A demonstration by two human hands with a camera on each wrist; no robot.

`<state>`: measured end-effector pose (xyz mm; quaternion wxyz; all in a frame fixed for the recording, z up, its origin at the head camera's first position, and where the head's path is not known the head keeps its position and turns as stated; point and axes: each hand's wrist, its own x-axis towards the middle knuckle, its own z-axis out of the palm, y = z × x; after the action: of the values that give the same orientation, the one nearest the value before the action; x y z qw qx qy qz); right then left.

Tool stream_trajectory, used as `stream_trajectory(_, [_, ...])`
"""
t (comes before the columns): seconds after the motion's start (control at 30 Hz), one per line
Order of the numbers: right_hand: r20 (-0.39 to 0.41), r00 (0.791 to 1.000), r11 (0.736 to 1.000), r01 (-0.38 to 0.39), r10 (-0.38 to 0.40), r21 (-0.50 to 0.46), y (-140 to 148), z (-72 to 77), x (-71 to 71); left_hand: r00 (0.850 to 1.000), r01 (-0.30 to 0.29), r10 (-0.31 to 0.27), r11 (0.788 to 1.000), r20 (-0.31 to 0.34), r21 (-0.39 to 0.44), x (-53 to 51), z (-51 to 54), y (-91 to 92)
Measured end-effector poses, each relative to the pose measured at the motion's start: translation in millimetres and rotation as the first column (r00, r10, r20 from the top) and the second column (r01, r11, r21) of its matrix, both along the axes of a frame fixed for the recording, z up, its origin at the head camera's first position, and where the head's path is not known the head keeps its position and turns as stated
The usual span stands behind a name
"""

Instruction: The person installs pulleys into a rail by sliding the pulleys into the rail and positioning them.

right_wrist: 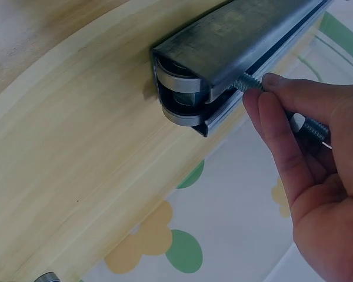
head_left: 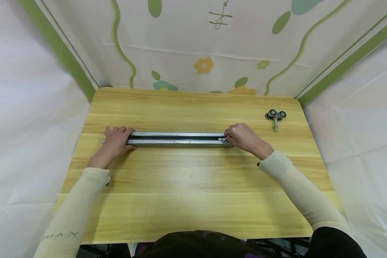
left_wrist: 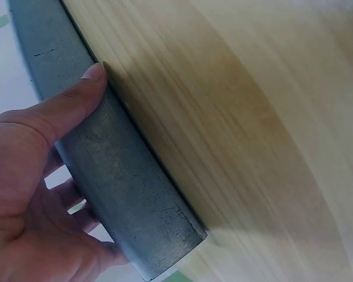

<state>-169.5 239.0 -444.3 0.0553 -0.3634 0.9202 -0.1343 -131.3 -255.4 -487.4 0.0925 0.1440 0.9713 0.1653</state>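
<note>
A long grey metal track (head_left: 177, 143) with a slot along its top lies crosswise on the wooden table. My left hand (head_left: 115, 142) grips it near its left end, thumb on the near side and fingers over the far side. At the other end, my right hand (head_left: 245, 138) pinches the threaded bolt (right_wrist: 247, 83) of a roller hanger between thumb and fingers. The hanger's wheels (right_wrist: 181, 84) sit inside the track's open end in the right wrist view, and the bolt comes out through the slot. The hanger's inner part is hidden by the track.
A second roller hanger (head_left: 275, 115) with its bolt lies at the table's back right, apart from the track. The wooden table (head_left: 187, 200) has white curtains (head_left: 180, 46) with flower prints behind it and plain ones at both sides.
</note>
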Motion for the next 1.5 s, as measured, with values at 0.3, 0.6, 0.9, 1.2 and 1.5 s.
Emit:
stream_trajectory(0.3, [-0.003, 1.000, 1.000, -0.010, 0.010, 0.026, -14.5, 0.3, 0.1, 1.000, 0.002, -0.002, 1.000, -0.011, 0.005, 0.5, 0.6, 1.2])
stream_trajectory(0.6, [-0.014, 1.000, 1.000, -0.010, 0.010, 0.026, -34.4, -2.3, -1.6, 1.000, 0.003, -0.003, 1.000, -0.022, 0.011, 2.3, 2.5, 1.6])
stream_trajectory(0.9, [-0.023, 0.999, 0.999, -0.044, 0.044, -0.001, -56.9, -3.4, -0.9, 1.000, 0.009, -0.009, 1.000, -0.028, 0.017, 2.0, 1.6, 0.3])
stream_trajectory(1.2, [-0.035, 0.997, 0.998, -0.064, 0.065, 0.018, -76.6, -3.0, 1.0, 1.000, 0.008, -0.008, 1.000, -0.027, 0.022, 3.2, 3.4, 1.2])
stream_trajectory(1.5, [-0.054, 0.996, 0.997, -0.076, 0.077, 0.027, -95.2, -5.5, -0.2, 1.000, 0.010, -0.010, 1.000, -0.024, 0.014, 2.5, 2.9, 1.3])
